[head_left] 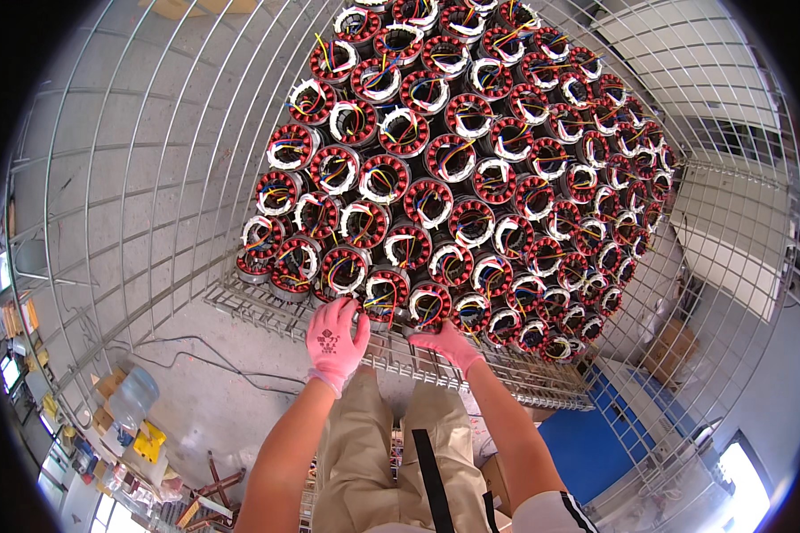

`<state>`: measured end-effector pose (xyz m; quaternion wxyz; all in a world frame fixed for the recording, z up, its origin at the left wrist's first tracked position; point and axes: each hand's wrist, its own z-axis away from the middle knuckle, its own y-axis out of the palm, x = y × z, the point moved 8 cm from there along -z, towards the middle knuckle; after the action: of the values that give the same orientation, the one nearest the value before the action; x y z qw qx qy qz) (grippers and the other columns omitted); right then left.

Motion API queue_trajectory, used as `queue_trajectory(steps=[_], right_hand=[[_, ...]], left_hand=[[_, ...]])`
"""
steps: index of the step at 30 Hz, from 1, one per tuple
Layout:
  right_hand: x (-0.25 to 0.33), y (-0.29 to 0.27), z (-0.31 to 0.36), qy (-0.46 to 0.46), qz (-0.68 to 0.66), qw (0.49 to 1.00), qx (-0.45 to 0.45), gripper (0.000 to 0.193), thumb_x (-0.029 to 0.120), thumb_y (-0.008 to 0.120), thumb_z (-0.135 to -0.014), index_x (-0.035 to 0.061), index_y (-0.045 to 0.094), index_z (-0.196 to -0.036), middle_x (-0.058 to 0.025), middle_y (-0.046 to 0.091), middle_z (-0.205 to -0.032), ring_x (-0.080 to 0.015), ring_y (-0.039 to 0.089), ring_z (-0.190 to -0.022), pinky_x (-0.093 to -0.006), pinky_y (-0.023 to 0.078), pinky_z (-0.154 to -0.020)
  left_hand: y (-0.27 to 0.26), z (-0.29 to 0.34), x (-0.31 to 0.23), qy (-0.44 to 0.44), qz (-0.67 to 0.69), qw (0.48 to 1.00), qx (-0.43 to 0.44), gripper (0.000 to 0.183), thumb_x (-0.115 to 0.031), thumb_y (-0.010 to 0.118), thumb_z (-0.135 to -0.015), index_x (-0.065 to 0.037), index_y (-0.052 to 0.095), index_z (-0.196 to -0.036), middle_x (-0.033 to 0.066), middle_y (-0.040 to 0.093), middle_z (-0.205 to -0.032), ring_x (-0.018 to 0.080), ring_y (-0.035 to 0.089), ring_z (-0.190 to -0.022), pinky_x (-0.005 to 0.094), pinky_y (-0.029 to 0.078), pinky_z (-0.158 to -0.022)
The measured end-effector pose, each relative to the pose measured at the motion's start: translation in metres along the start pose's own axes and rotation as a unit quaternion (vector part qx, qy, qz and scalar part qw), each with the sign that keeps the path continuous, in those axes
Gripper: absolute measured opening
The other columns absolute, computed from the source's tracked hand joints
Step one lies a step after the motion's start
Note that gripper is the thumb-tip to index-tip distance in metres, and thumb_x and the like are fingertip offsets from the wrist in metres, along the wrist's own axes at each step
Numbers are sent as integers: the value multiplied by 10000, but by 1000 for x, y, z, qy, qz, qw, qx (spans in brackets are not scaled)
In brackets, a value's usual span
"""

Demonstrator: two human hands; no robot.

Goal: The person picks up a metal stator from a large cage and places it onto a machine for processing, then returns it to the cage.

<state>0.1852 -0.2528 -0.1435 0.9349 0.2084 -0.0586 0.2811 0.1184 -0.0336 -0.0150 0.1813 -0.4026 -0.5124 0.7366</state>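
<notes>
Motor stators (383, 179) with red coil ends, white lacing and coloured lead wires stand upright, close together, on a wire cage floor. Both my hands wear pink gloves at the near edge of the stack. My left hand (334, 342) has its fingers bent against the near side of a front-row stator (344, 270); its thumb points toward the neighbouring stator (387, 294). My right hand (452, 343) is curled round the near side of another front-row stator (429, 305). Its fingertips are partly hidden by that stator.
Tall wire mesh walls (142, 133) of the cage rise left and right. The cage's near edge (471, 377) runs in front of my legs. A dark cable (213, 357) lies on the floor at left. Clear jugs (135, 395) and a yellow object (150, 441) sit lower left; a blue surface (587, 444) is lower right.
</notes>
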Motion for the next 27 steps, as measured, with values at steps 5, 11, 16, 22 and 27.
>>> queue_trajectory(steps=[5,11,16,22,27], right_hand=[[-19,-25,-18,-72,107,980,-150,908,306,900,-595,-93,406,-1243,-163,625,-1117,-208,609,-1001,-350,486,-895],[-36,-25,-16,-58,54,993,-82,1130,385,887,-630,-81,195,-1391,-189,555,-1217,-253,555,-1108,-347,452,-953],[-40,-23,-4,-20,144,989,22,1177,553,758,-724,-32,62,-1472,-193,387,-1413,-261,392,-1283,-361,336,-1055],[-9,9,5,11,509,834,-213,1068,622,633,-788,-129,195,-1409,-120,475,-1045,-177,464,-825,-277,408,-731],[-23,-6,4,-18,79,997,11,949,388,743,-818,-3,167,-1463,-143,488,-1332,-198,455,-1224,-344,382,-1005]], left_hand=[[2,0,-3,3,-5,1000,2,266,-254,636,-807,-104,632,-1026,47,596,-1064,276,561,-976,404,454,-876],[1,2,-1,-7,-1,1000,7,257,-257,638,-807,-106,636,-1015,46,597,-1057,275,562,-976,400,456,-875],[6,2,3,-16,-3,1000,12,254,-257,635,-807,-108,639,-1012,46,599,-1058,269,564,-979,398,457,-872],[7,3,1,-15,-18,1000,8,244,-259,633,-807,-111,640,-1001,43,603,-1052,271,569,-967,397,461,-865],[5,7,2,-8,-10,1000,6,247,-248,639,-801,-111,639,-1007,42,606,-1051,272,571,-966,397,463,-866]])
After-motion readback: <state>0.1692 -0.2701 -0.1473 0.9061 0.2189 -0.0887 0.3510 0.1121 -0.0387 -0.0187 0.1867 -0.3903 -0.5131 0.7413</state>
